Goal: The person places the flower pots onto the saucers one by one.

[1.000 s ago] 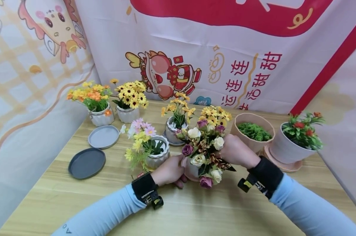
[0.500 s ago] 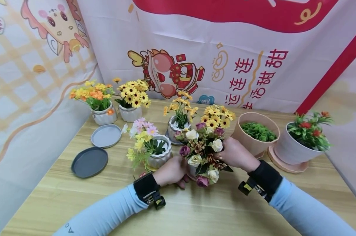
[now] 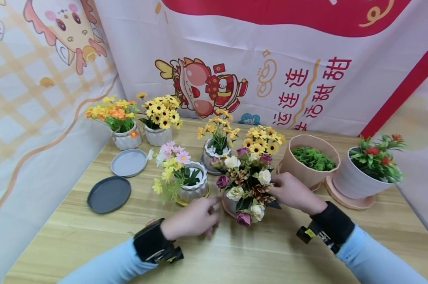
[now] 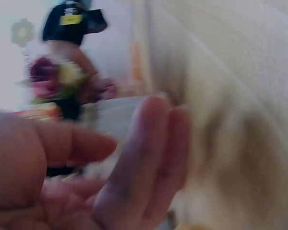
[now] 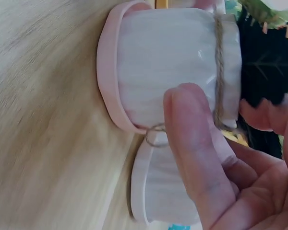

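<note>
A pot of purple and cream roses (image 3: 236,192) stands in the middle of the table. In the right wrist view its white pot (image 5: 168,57), tied with twine, sits in a pink saucer (image 5: 107,72). My left hand (image 3: 193,219) is just left of it, fingers loosely bent with nothing between them, and blurred in the left wrist view. At the flowers' right side is my right hand (image 3: 292,192). Its thumb (image 5: 192,124) lies across the pot's side in the right wrist view, and a fingertip (image 5: 259,114) is by the rim near dark leaves.
Left of the roses stands a pot of pink and yellow flowers (image 3: 192,185). A grey saucer (image 3: 128,163) and a dark saucer (image 3: 109,194) lie further left. Several yellow-flowered pots line the back. A peach pot with greenery (image 3: 311,173) and a red-flowered pot (image 3: 359,181) are right.
My left hand has come away from the rose pot, moving left and toward me. My right hand has drawn back slightly from the flowers. The rose pot stays in place.
</note>
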Tool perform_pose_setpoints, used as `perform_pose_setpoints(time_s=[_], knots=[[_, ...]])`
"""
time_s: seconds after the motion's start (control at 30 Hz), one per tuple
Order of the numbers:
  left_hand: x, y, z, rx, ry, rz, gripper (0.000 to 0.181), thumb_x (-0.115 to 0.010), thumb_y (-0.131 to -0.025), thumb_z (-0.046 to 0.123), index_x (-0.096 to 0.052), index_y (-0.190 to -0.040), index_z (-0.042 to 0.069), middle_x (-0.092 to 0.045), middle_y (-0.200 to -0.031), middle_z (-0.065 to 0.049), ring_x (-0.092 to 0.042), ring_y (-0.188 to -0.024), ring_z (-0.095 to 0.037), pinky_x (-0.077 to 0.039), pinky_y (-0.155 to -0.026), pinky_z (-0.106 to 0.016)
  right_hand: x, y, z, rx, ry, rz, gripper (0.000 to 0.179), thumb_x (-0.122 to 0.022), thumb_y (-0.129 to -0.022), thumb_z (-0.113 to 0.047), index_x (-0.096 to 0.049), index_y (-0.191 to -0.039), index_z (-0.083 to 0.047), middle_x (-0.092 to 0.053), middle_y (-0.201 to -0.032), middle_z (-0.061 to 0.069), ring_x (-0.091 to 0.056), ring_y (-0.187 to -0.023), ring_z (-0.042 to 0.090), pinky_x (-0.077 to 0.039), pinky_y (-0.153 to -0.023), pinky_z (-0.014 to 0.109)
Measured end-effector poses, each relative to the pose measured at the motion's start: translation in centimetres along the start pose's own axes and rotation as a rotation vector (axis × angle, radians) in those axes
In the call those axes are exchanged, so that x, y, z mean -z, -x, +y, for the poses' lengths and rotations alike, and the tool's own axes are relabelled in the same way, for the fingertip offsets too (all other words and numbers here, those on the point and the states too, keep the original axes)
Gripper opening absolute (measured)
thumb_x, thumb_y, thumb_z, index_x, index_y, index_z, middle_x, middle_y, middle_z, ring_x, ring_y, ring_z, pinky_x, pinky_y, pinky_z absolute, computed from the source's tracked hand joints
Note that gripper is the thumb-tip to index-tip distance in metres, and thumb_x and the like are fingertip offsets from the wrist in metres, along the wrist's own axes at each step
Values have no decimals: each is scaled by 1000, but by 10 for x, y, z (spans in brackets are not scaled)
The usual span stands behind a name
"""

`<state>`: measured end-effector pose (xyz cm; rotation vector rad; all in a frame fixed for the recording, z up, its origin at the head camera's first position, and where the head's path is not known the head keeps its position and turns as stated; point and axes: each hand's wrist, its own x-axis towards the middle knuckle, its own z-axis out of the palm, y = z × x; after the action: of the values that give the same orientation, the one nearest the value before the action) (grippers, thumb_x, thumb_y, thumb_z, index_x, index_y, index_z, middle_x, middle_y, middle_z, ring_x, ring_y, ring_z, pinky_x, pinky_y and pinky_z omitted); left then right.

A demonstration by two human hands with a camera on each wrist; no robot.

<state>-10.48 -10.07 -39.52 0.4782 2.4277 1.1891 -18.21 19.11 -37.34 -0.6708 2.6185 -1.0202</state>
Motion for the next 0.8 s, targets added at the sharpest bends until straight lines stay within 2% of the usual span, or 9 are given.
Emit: perform_pose_setpoints(time_s=[0.07,0.13,0.2,0.33,0.47,0.53,0.63,0.73,0.8], knots=[[13,18,2,-25,-6,-54,48,-55,-98,9,-47,-144,-1,-69,-83,-4,-63,-55,-19,-49,-43,-28,3,4,2,6,-39,-19,24,-52,-98,-10,-51,-75,-10,-44,-61,-1,-46,-53,13,-42,-55,25],[28,37,2,-37,-3,-104,41,-55,-100,14,-54,-139,1,-69,-87,-1,-63,-57,-17,-49,-44,-27,8,10,4,9,-88,-32,20,-53,-100,-12,-61,-82,-7,-50,-63,0,-53,-58,14,-49,-58,26],[45,56,0,-51,0,-125,37,-55,-101,18,-59,-135,5,-68,-83,1,-62,-59,-16,-50,-46,-28,13,16,6,-2,-149,-48,21,-52,-101,-13,-68,-98,0,-58,-69,1,-60,-65,16,-56,-62,28],[86,87,-14,-53,-52,-63,28,-57,-101,28,-69,-121,13,-66,-81,4,-64,-63,-18,-55,-52,-30,23,27,12,-64,-244,-75,37,-52,-103,-14,-57,-130,11,-69,-85,11,-69,-79,26,-61,-68,33],[129,107,-42,-18,-105,5,21,-57,-101,28,-72,-108,14,-67,-80,0,-65,-64,-20,-57,-55,-32,29,35,17,-95,-243,-86,39,-52,-103,-15,-56,-131,12,-71,-86,15,-70,-80,31,-61,-68,38],[148,114,-61,42,-114,68,24,-57,-102,29,-71,-107,12,-67,-81,-4,-64,-64,-21,-57,-55,-33,30,37,19,-96,-243,-90,39,-53,-103,-15,-56,-130,13,-71,-87,16,-70,-80,33,-61,-67,39],[171,122,-91,147,-178,249,33,-53,-104,31,-67,-114,3,-66,-83,-8,-63,-64,-21,-56,-54,-34,30,40,22,-91,-248,-92,39,-53,-103,-15,-56,-129,14,-71,-87,16,-70,-79,34,-61,-67,40],[188,127,-121,262,-320,437,40,-50,-104,30,-61,-122,-5,-67,-86,-10,-63,-64,-20,-51,-54,-33,30,41,25,-90,-252,-92,38,-54,-102,-14,-56,-128,14,-71,-86,15,-70,-77,33,-61,-66,40],[197,128,-138,313,-388,493,44,-51,-103,28,-57,-125,-10,-68,-88,-16,-63,-67,-23,-49,-57,-35,31,42,26,-91,-248,-92,38,-53,-102,-14,-56,-128,14,-71,-85,14,-70,-76,33,-61,-65,41]])
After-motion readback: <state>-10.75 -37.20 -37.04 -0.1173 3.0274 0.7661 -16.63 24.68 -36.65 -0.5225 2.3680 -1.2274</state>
